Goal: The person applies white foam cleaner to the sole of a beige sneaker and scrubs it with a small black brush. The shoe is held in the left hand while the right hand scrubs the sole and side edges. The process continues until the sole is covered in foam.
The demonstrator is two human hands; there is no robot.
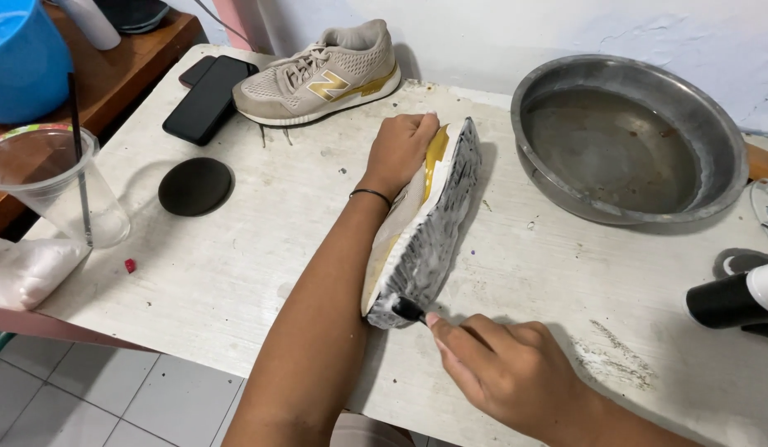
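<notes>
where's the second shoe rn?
In the head view, the second shoe stands upright at the table's far edge by the wall, beside the black phone, beyond the left hand holding the soapy shoe.

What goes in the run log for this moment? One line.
left hand: grips sneaker on edge, sole up | right hand: small brush on foamy sole | metal basin: right

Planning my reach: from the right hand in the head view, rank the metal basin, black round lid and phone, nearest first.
From the right hand:
1. Metal basin, ahead on the right.
2. Black round lid, across on the left.
3. Phone, far left corner.
</notes>
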